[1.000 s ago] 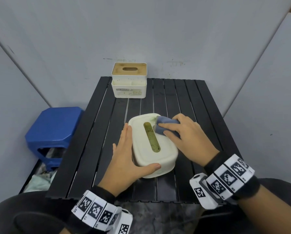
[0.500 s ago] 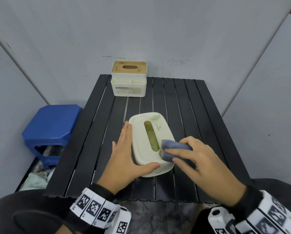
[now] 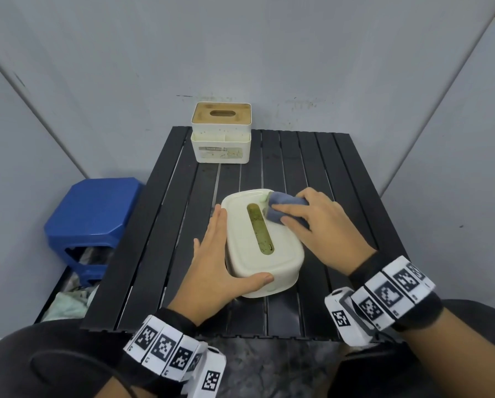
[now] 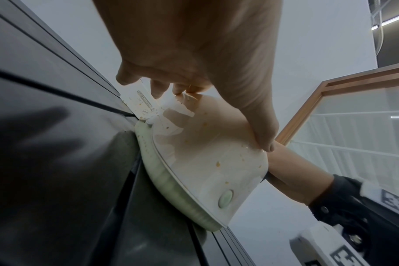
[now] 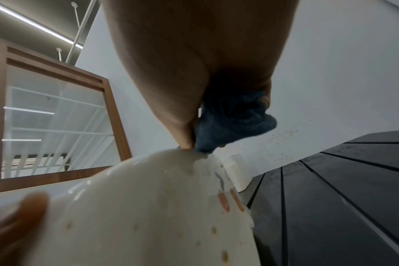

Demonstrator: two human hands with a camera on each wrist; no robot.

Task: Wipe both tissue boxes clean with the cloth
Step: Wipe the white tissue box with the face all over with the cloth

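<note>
Tissue boxes sit on the black slatted table (image 3: 352, 179): the square one (image 3: 221, 136) at its far edge, the rounded one (image 3: 262, 242) nearer its middle. Left hand (image 3: 212, 271) braces the rounded box's side, fingers straight. Right hand (image 3: 321, 225) grips the blue cloth (image 3: 280, 209), pressed on the box's far corner.

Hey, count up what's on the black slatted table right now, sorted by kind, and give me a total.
Tissue boxes: 2, the rounded box being wiped and the wooden-lidded box at the far edge
Cloths: 1, the blue cloth gripped in the right hand
Total: 3 things on the table, not counting the hands; the left hand steadies the rounded box.
</note>
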